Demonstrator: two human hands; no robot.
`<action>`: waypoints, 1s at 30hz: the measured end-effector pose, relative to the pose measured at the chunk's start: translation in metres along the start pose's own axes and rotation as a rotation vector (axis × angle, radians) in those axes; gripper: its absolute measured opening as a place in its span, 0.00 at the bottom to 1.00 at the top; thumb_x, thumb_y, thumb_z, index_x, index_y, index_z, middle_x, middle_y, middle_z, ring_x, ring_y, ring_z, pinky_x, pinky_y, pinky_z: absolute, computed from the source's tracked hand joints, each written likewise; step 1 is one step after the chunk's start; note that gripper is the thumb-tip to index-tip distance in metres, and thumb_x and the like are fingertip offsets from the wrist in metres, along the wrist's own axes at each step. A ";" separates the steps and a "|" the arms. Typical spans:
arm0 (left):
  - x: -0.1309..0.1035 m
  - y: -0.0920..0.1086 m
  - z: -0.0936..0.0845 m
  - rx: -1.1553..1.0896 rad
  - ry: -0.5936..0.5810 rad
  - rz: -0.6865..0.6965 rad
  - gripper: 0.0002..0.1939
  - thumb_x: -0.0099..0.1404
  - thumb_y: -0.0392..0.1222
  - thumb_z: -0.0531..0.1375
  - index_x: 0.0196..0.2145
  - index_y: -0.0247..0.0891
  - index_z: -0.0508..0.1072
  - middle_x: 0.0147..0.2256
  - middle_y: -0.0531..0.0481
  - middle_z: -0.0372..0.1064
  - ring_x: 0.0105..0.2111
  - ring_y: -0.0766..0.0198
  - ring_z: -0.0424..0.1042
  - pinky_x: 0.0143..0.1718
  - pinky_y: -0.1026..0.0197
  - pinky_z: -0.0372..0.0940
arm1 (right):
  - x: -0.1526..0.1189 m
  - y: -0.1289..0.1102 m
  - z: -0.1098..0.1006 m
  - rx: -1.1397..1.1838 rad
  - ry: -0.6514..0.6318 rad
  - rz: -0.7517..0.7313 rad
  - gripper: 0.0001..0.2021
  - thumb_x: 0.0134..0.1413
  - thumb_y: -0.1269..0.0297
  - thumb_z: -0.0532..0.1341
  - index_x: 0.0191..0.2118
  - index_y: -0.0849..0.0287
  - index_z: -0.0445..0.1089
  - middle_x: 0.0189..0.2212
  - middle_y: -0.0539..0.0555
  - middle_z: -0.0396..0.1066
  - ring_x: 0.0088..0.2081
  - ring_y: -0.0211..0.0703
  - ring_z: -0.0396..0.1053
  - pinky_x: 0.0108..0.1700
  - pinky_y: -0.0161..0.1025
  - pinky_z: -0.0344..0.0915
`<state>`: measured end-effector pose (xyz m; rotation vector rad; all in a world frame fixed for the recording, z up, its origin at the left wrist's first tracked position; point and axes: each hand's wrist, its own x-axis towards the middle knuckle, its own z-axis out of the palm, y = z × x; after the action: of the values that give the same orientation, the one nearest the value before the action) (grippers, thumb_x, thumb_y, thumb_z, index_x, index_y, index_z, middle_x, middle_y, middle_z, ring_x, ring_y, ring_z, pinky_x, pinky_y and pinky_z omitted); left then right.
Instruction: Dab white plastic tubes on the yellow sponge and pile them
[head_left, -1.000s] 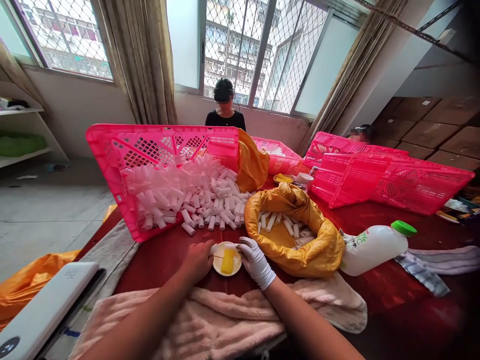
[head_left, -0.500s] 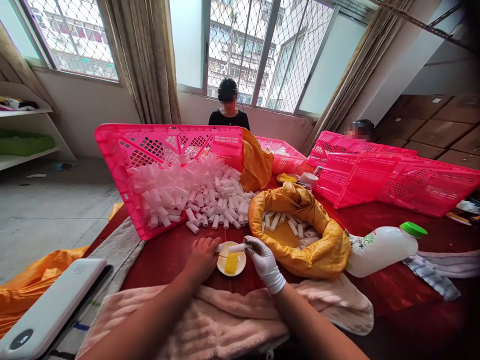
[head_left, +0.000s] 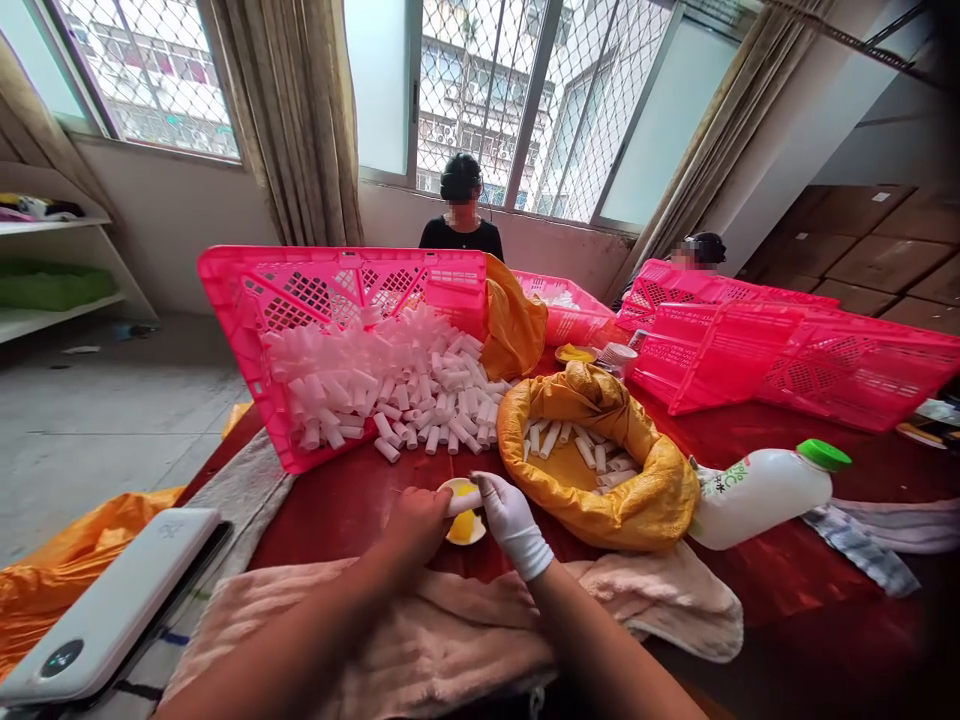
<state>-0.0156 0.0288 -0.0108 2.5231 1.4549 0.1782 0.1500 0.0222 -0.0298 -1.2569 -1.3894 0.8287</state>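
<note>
My bare left hand (head_left: 420,520) is closed on one end of a short white tube (head_left: 463,502). My right hand (head_left: 504,510), in a white glove, has its thumb and fingers closed at the tube's other end. The tube lies level over a small white dish (head_left: 466,538) that holds something yellow (head_left: 465,524). Beyond my hands, a heap of white tubes (head_left: 405,390) spills from a tilted pink crate (head_left: 225,300). More white tubes lie inside a rolled-down orange bag (head_left: 637,520) to the right.
A white bottle with a green cap (head_left: 780,490) leans by the bag. Pink cloth (head_left: 337,620) lies along the near edge, a white device (head_left: 120,600) at left. More pink crates (head_left: 690,350) stand at right. Two people (head_left: 461,235) are across the table.
My left hand has moved right and my right hand slightly left, so they are closer together. The tube between them now shows less of its length.
</note>
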 end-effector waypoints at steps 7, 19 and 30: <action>-0.004 0.016 -0.018 -0.142 -0.172 -0.074 0.16 0.63 0.51 0.54 0.35 0.37 0.74 0.29 0.44 0.72 0.30 0.56 0.72 0.31 0.60 0.61 | -0.001 -0.018 0.008 0.027 -0.013 0.152 0.25 0.50 0.38 0.51 0.20 0.57 0.60 0.17 0.48 0.60 0.21 0.37 0.58 0.24 0.35 0.58; -0.009 0.065 -0.043 -0.173 -0.284 -0.127 0.14 0.59 0.32 0.52 0.38 0.28 0.75 0.34 0.36 0.71 0.37 0.50 0.70 0.39 0.53 0.60 | -0.033 -0.023 -0.011 0.187 0.162 0.311 0.28 0.43 0.33 0.56 0.20 0.57 0.61 0.16 0.48 0.60 0.19 0.36 0.56 0.23 0.36 0.60; 0.005 0.017 -0.076 -0.484 -0.462 0.092 0.20 0.64 0.50 0.54 0.52 0.41 0.68 0.40 0.48 0.73 0.36 0.64 0.70 0.37 0.65 0.63 | -0.129 -0.045 -0.118 -0.342 0.294 0.058 0.21 0.53 0.43 0.56 0.32 0.57 0.72 0.29 0.58 0.74 0.33 0.49 0.72 0.35 0.40 0.70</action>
<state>-0.0154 0.0349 0.0668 2.0576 0.9758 -0.0369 0.2411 -0.1287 0.0078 -1.6157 -1.2917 0.4294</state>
